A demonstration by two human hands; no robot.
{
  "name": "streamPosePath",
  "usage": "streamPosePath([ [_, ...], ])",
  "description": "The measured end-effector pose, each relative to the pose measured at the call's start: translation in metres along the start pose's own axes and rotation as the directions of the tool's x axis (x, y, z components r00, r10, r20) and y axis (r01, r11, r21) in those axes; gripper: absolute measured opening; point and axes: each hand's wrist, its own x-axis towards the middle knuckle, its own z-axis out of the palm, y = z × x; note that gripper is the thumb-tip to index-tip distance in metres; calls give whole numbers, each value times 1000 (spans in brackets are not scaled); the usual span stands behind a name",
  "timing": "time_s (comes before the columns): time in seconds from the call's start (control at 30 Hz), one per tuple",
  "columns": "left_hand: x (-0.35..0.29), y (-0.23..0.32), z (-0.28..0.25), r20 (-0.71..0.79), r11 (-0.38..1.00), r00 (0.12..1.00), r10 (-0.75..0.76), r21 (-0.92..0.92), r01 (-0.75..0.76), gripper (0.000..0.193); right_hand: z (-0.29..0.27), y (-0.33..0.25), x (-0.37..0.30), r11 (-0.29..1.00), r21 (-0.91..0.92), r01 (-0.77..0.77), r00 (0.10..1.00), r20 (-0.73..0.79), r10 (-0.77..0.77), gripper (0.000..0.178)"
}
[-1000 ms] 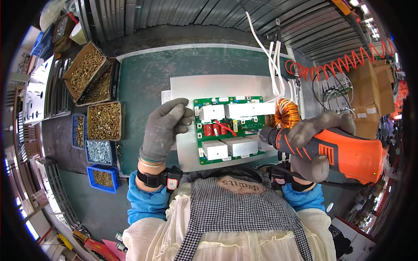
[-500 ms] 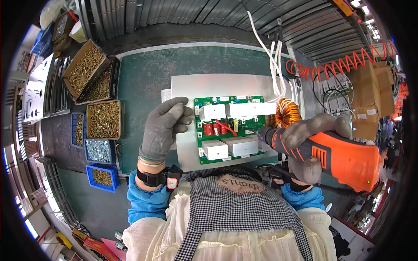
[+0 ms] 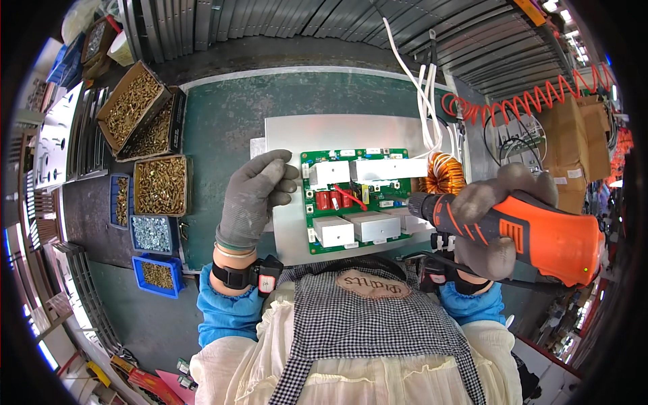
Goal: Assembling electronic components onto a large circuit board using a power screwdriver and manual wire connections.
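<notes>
My right hand [image 3: 501, 190], in a grey glove, grips an orange and black power driver [image 3: 557, 236]. The driver lies nearly level, its nose pointing left at the right edge of a green circuit board [image 3: 310, 221]. Silver metal blocks [image 3: 373, 227], red components [image 3: 324, 200] and a short red wire [image 3: 351, 196] sit on the board. By the board's left edge, my gloved left hand [image 3: 250, 196] hovers with fingers curled together; whatever they may hold is hidden. Under the board lies a silver metal plate [image 3: 287, 135]. A copper-wound coil [image 3: 443, 175] adjoins the board's upper right.
Bins of brass-coloured fasteners [image 3: 160, 187] and a blue-rimmed bin of silver ones [image 3: 154, 233] line the left. White cables [image 3: 425, 101] rise behind the coil. A red coiled hose [image 3: 513, 108] hangs at right, near cardboard boxes [image 3: 567, 152]. Stacked metal strips [image 3: 297, 20] span the back.
My right hand has drawn the driver a little to the right and tipped it closer to level, pulling its tip off the board. My left hand has stayed in place.
</notes>
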Motion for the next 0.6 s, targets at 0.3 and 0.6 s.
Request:
streamPosePath([
  [0.3, 1, -1, -1, 8, 1000, 1000, -1, -14, 2, 34, -2, 2, 0, 999, -15, -38, 999, 33, 39, 73],
  [0.6, 4, -3, -3, -6, 1000, 1000, -8, -30, 8, 36, 1, 6, -1, 990, 58, -126, 985, -107, 132, 75],
])
